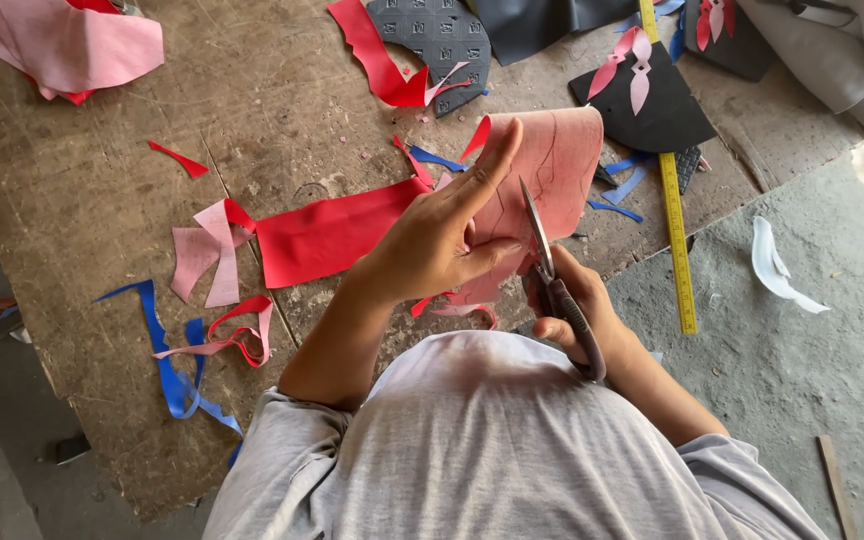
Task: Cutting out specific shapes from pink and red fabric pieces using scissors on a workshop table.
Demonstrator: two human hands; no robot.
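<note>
My left hand grips a pink sheet of material with drawn lines on it, held up above the worn wooden table. My right hand holds dark-handled scissors, whose blades point up into the sheet's lower edge. A red sheet lies on the table just left of my left hand. Thin pink and red trimmings hang under the pink sheet.
Pink, red and blue offcuts lie at the table's left. Pink and red fabric is piled at the far left. Dark sole pieces and a black piece sit at the back. A yellow ruler lies at right, a white scrap on the floor.
</note>
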